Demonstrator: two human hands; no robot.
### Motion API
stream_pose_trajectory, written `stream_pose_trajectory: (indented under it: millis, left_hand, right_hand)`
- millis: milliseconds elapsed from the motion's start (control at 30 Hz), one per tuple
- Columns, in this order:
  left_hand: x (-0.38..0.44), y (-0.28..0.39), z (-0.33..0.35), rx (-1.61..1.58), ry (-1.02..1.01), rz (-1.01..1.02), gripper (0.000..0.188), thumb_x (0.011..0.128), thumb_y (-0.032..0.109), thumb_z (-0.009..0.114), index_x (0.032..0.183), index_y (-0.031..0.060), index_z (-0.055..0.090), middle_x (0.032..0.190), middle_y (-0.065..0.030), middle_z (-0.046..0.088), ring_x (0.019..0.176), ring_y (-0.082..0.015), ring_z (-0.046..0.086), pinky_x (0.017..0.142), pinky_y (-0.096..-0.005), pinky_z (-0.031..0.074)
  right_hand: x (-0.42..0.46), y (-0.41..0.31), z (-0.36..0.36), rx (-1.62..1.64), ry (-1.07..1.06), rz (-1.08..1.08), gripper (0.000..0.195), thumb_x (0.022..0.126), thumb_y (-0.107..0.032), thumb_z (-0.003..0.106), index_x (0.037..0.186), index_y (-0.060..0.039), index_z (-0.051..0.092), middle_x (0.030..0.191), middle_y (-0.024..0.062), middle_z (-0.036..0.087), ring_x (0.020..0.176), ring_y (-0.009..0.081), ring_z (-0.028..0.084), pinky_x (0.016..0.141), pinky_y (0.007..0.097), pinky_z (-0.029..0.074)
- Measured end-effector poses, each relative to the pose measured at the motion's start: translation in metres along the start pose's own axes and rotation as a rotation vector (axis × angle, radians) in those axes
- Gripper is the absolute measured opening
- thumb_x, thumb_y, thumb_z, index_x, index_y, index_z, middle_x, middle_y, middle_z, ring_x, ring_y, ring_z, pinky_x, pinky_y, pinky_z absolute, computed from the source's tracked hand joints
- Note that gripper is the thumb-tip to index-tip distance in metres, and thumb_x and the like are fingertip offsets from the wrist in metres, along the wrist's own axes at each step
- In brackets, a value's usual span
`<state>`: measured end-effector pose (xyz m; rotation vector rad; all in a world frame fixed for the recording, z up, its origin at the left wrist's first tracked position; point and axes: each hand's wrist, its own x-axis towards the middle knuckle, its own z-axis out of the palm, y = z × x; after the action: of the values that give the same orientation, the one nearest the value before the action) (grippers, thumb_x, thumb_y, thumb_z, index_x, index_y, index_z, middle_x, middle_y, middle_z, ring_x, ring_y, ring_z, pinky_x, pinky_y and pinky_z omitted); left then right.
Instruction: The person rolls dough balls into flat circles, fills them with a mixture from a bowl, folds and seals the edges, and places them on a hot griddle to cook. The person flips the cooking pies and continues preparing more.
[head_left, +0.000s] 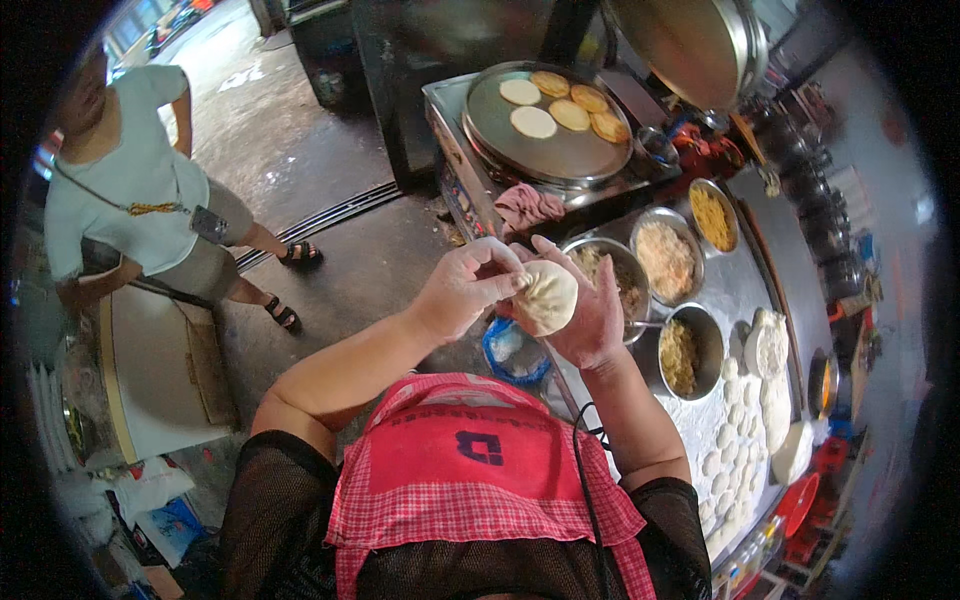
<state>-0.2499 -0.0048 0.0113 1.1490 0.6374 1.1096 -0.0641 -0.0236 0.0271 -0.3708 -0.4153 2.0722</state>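
Observation:
A round dough bun (551, 298) with pleats gathered at one side is held up between both of my hands. My left hand (469, 289) pinches the gathered dough between thumb and fingertips. Cupped around the bun's other side, my right hand (592, 322) supports it with fingers spread. White flour dusts both hands. Just beyond the right hand are a metal bowl of filling (634, 289), partly hidden by the fingers, and a deep metal pot of greenish filling (679, 360) with a handle sticking out.
Flat dough cakes lie on a round griddle (517, 154), a pink cloth (529, 206) beside it. Small dough pieces (727, 442) and a larger dough mass (776, 412) cover part of the floured worktop. Bowls of pale filling (666, 262) and yellow shreds (712, 217) stand farther back. A person (135, 172) stands left.

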Motion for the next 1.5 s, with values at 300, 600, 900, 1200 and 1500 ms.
stream_pose_trajectory:
  millis: [300, 600, 900, 1200, 1500]
  left_hand:
    - [0.000, 0.013, -0.139, 0.473, 0.183, 0.172, 0.022, 0.082, 0.002, 0.070, 0.101, 0.0034, 0.061, 0.082, -0.0034, 0.058, 0.074, -0.0103, 0.059, 0.066, -0.0247, 0.049]
    - [0.056, 0.041, -0.311, -0.496, 0.256, -0.174, 0.010, 0.092, 0.006, 0.061, 0.100, 0.0002, 0.062, 0.102, -0.0075, 0.063, 0.082, -0.0160, 0.064, 0.071, -0.0316, 0.056]
    - [0.158, 0.021, -0.325, 0.611, -0.003, 0.260, 0.016, 0.075, -0.001, 0.070, 0.090, 0.0049, 0.067, 0.083, -0.0117, 0.062, 0.076, -0.0265, 0.064, 0.067, -0.0337, 0.051]
    - [0.281, 0.010, -0.276, 0.912, -0.219, 0.426, 0.057, 0.061, 0.008, 0.081, 0.113, 0.0067, 0.057, 0.125, -0.0118, 0.055, 0.116, -0.0338, 0.052, 0.098, -0.0432, 0.043]
    - [0.385, -0.121, -0.202, -0.087, -0.266, -0.648, 0.064, 0.073, -0.005, 0.070, 0.130, 0.0022, 0.043, 0.122, -0.0091, 0.055, 0.112, -0.0197, 0.055, 0.097, -0.0330, 0.046]
  right_hand:
    - [0.165, 0.077, -0.012, -0.120, 0.283, 0.251, 0.061, 0.097, -0.058, 0.033, 0.123, -0.0059, 0.051, 0.109, 0.0125, 0.064, 0.091, 0.0293, 0.066, 0.068, 0.0479, 0.056]
    - [0.331, 0.110, 0.053, -0.066, 0.151, 0.171, 0.071, 0.096, -0.060, 0.032, 0.136, -0.0013, 0.041, 0.134, 0.0174, 0.051, 0.120, 0.0335, 0.053, 0.099, 0.0486, 0.045]
    - [0.368, 0.069, 0.000, -0.032, 0.405, 0.089, 0.070, 0.098, -0.058, 0.029, 0.134, -0.0007, 0.044, 0.131, 0.0173, 0.054, 0.120, 0.0316, 0.053, 0.096, 0.0467, 0.046]
    - [0.369, -0.033, -0.050, -0.068, 0.317, -0.014, 0.067, 0.098, -0.058, 0.030, 0.134, -0.0039, 0.046, 0.134, 0.0130, 0.053, 0.118, 0.0265, 0.055, 0.094, 0.0406, 0.049]
    - [0.304, -0.129, -0.135, 0.130, 0.774, -0.709, 0.056, 0.099, -0.041, 0.042, 0.136, 0.0006, 0.043, 0.143, 0.0162, 0.043, 0.134, 0.0308, 0.039, 0.111, 0.0453, 0.031]
